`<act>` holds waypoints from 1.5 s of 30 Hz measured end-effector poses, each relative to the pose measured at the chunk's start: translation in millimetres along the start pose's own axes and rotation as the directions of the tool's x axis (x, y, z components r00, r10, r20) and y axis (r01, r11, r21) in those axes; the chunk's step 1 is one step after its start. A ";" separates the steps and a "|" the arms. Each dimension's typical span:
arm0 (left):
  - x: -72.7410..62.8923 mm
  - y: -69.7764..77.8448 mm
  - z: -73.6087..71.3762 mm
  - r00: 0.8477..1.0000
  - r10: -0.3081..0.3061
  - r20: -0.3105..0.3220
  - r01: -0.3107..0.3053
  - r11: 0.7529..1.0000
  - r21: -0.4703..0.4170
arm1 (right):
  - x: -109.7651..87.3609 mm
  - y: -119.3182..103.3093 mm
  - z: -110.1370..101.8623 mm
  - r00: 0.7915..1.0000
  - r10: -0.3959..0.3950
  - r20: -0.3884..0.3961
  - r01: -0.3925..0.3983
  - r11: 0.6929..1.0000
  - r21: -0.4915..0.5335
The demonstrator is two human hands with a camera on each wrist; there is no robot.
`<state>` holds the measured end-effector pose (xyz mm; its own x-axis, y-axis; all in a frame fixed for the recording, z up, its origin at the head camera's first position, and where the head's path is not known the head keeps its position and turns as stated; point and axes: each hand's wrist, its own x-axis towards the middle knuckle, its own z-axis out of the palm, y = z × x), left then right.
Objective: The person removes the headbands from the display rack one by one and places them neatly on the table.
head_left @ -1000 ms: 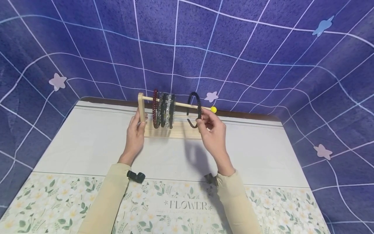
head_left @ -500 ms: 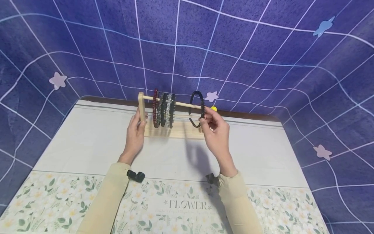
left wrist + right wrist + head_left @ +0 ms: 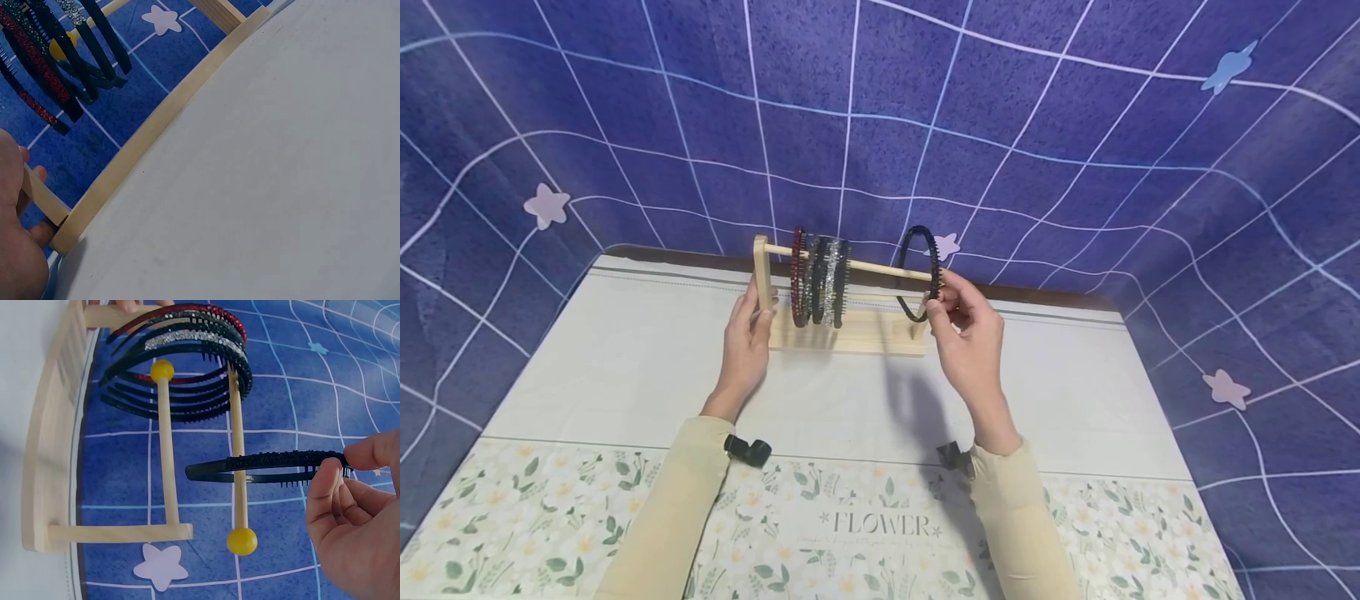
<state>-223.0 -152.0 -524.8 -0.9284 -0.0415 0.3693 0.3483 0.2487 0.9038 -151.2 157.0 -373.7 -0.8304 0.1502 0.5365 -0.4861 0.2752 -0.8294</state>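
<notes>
A wooden headband stand [image 3: 880, 332] stands at the back of the table. My left hand [image 3: 747, 342] grips its left upright [image 3: 763, 279], with the thumb in front and fingers behind. Several headbands [image 3: 818, 287], red, black and silvery, hang bunched on the upper rod near that upright. Between right thumb and fingers, my right hand [image 3: 972, 337] pinches a black toothed headband [image 3: 934, 260]. The right wrist view shows this headband [image 3: 262, 460] with its arms on either side of the rod [image 3: 237, 437], close to the yellow end ball [image 3: 242, 541].
A second, lower rod [image 3: 165, 450] with its own yellow ball [image 3: 162, 370] runs from the short right post [image 3: 119, 533]. Behind the table hangs a blue gridded cloth [image 3: 880, 150]. A floral mat [image 3: 865, 558] covers the front.
My right hand has drawn the black headband rightward along the upper rod, and the yellow end ball is now hidden in the head view. The left hand and the bunched headbands stay in place.
</notes>
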 end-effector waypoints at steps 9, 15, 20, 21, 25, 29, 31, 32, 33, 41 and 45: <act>-0.1 -1.5 0.6 1.000 -0.013 0.006 0.013 1.000 -0.012 | 3.5 0.7 -8.5 0.999 -0.020 -0.030 0.020 1.000 0.008; -0.2 -0.9 0.8 1.000 -0.015 0.000 0.015 1.000 -0.010 | 5.3 2.5 -12.6 0.999 -0.016 -0.041 0.016 1.000 -0.007; 0.1 -0.9 -0.1 1.000 -0.004 0.005 0.004 1.000 -0.009 | 5.6 5.3 -17.9 0.998 -0.017 -0.067 0.017 1.000 0.003; 0.2 -1.1 -0.1 1.000 -0.003 0.005 0.003 1.000 -0.010 | 5.9 5.6 -19.4 0.997 -0.019 -0.072 0.019 1.000 0.004; 0.6 -2.0 0.2 1.000 -0.001 0.001 0.001 1.000 -0.012 | 6.9 5.8 -24.8 0.996 -0.019 -0.087 0.020 1.000 0.002; 0.4 -2.0 0.2 1.000 -0.004 -0.002 0.004 1.000 -0.018 | 7.7 6.1 -28.9 0.995 -0.007 -0.097 0.007 1.000 -0.002; 0.4 -1.5 0.2 1.000 -0.004 -0.001 0.004 1.000 -0.019 | 7.9 6.7 -30.6 0.995 0.000 -0.100 0.000 1.000 -0.002; 0.4 -1.3 0.3 1.000 -0.004 0.000 0.004 1.000 -0.019 | 7.8 7.1 -31.5 0.995 0.004 -0.103 -0.004 1.000 -0.001; 0.3 -0.9 0.3 1.000 -0.004 0.002 0.004 1.000 -0.018 | 7.5 7.7 -32.4 0.994 0.008 -0.106 -0.008 1.000 -0.001; 0.2 -0.5 0.2 1.000 -0.008 0.006 0.008 1.000 -0.014 | 7.2 11.7 -39.3 0.993 0.029 -0.117 -0.029 1.000 -0.003; 0.1 -1.2 -0.2 1.000 -0.012 0.002 0.012 1.000 -0.014 | 8.4 13.3 -42.8 0.993 0.026 -0.117 -0.029 0.999 -0.023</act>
<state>-223.5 -152.5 -525.9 -0.9328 -0.0429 0.3578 0.3387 0.2348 0.9112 -153.0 202.6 -373.6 -0.8054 0.2673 0.5291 -0.4553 0.2926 -0.8409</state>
